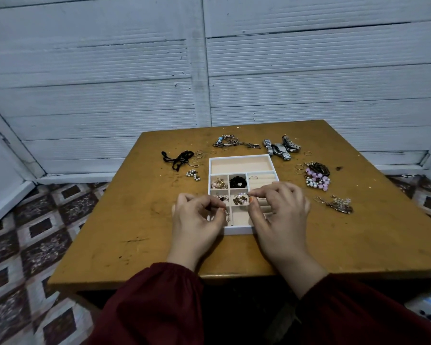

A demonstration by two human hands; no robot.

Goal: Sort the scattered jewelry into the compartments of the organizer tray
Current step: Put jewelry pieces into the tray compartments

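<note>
Left hand [197, 220] pinches a dangly earring [226, 215], right hand [280, 210] a thin wire piece [243, 195], over the organizer tray [238, 230]; both look light, snag-prone, best gripped by the wire.
</note>
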